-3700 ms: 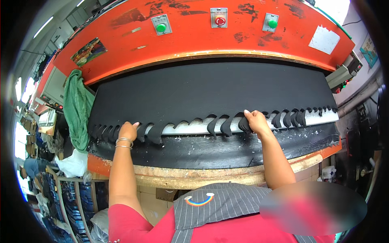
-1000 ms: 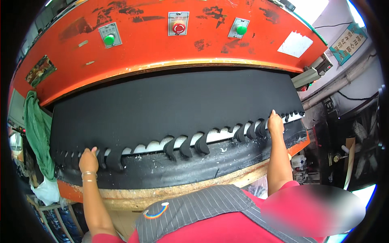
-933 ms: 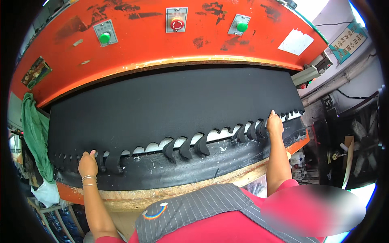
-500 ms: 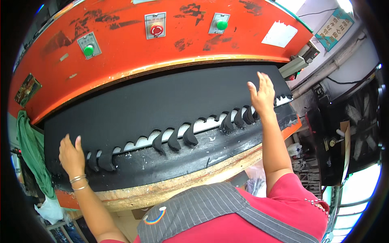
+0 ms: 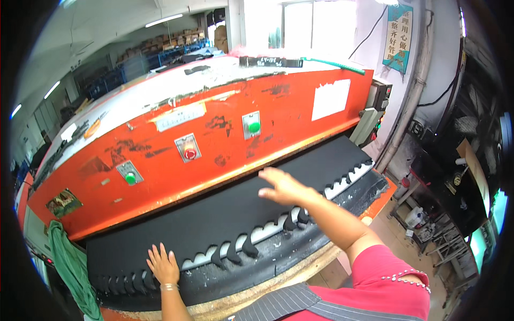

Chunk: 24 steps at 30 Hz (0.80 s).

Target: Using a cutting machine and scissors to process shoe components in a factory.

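Observation:
A wide black foam sheet (image 5: 214,224) lies along the bed of an orange press, its near edge cut into scallops. Small curved black foam pieces (image 5: 249,245) hang or lie along that edge, with white showing in the gaps. On the left part of the sheet, near the scalloped edge, my left hand (image 5: 163,266) is open with its fingers spread. My right hand (image 5: 282,187) is over the middle of the sheet, nearer the press front, fingers stretched out and holding nothing. Whether it touches the sheet I cannot tell.
The press front (image 5: 225,142) carries a red button (image 5: 189,153) between two green buttons (image 5: 254,127), (image 5: 130,178). A green cloth (image 5: 69,273) hangs at the left end. A worn wooden edge (image 5: 225,306) borders the bed nearest me. Shelving and bottles stand at right.
The view has tilted up, showing more of the press top and room. My left hand has moved right, uncovering curved pieces; my right hand has moved left from the sheet's right end to its middle.

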Tool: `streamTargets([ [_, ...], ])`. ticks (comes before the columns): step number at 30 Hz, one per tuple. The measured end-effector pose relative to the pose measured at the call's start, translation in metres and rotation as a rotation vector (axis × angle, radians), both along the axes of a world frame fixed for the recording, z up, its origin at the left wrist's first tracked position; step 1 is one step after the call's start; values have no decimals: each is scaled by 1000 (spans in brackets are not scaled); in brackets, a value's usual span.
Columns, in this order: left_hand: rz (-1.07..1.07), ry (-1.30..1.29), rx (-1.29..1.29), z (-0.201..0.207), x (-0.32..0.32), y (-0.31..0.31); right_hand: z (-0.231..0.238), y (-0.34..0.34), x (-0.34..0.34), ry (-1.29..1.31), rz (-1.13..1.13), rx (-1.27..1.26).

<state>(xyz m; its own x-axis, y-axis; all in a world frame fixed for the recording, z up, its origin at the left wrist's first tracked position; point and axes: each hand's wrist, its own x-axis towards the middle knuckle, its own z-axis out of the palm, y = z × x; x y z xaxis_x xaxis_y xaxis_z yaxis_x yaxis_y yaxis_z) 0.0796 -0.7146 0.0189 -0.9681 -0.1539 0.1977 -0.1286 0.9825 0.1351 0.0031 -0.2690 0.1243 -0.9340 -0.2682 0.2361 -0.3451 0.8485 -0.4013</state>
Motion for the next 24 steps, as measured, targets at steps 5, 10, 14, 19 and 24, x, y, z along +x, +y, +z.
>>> streamTargets([
  [5, -45, -118, 81, -4, 37, 13, 149, 58, -76, 953, 7, 25],
  [10, -40, -3, 339, 11, 90, 26, 218, 111, -155, 712, -479, 80],
  [14, 58, 185, 449, 22, 117, 43, 219, 133, -195, 737, -413, 128],
  [19, -1, 358, 428, 56, 122, 52, 226, 150, -190, 604, -292, -64],
  [24, -157, 490, 384, 95, 118, 76, 258, 120, -139, 372, -354, -134],
])
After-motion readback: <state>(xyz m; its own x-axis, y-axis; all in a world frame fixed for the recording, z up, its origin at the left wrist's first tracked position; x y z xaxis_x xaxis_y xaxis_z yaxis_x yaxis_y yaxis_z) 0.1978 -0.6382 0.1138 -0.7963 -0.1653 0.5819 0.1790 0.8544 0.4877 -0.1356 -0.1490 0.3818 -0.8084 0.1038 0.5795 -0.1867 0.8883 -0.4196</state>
